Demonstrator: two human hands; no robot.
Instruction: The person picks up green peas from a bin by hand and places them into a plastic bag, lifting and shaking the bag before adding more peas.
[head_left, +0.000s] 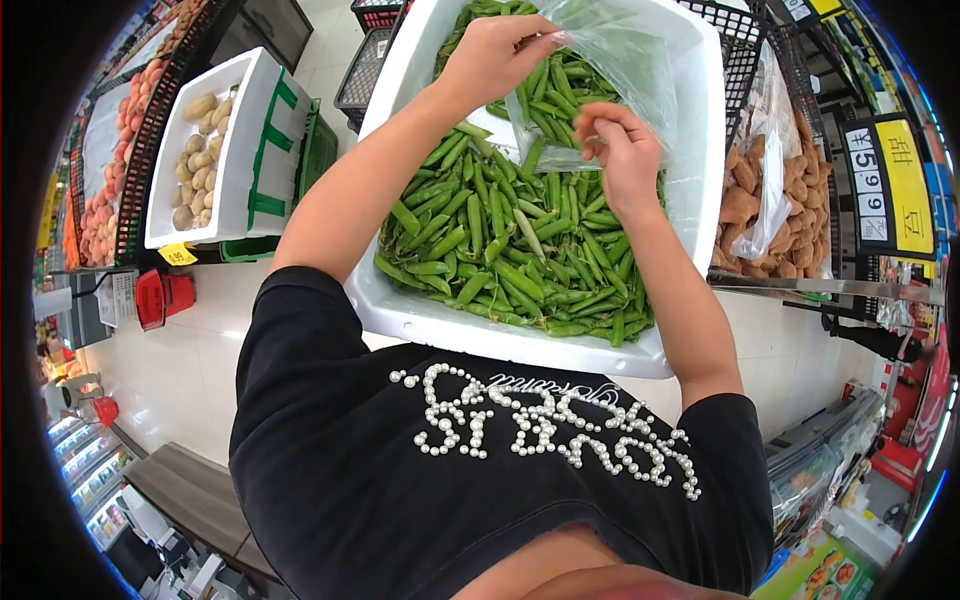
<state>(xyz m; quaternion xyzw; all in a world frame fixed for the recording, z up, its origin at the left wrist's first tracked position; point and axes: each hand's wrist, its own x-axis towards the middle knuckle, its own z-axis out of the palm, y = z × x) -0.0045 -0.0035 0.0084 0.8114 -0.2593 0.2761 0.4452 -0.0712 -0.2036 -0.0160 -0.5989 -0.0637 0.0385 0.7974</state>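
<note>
Writing first. Yellow and black sign (889, 187) to my right, turned on its side: 甜豆, with ¥ and the digits 5 9 9 beside it. Yellow tag (178, 254) on the potato box (236, 160) at left: 0.99. White beads spell two rows on my black shirt (480, 500); I cannot read them with certainty. The clear bag (640, 75) shows no legible print.

Hands. My left hand (500, 58), over the far part of the white box (700, 150), pinches the bag's edge between thumb and fingertips. My right hand (622, 155) is half curled beside the bag, fingers bent toward the thumb; whether film is caught in them I cannot tell. The bag spreads between and beyond the hands, over the green pods (510, 250).

Edges and room. Pods fill most of the box, piled up to its near wall. A strip of bare inner wall shows along the right side, past my right hand. The near rim lies just beside my shirt. The black crate (725, 45) and brown roots (780, 210) crowd the right rim. Open floor (205, 350) runs left of my body, with a red basket (165, 297) near the potato box.
</note>
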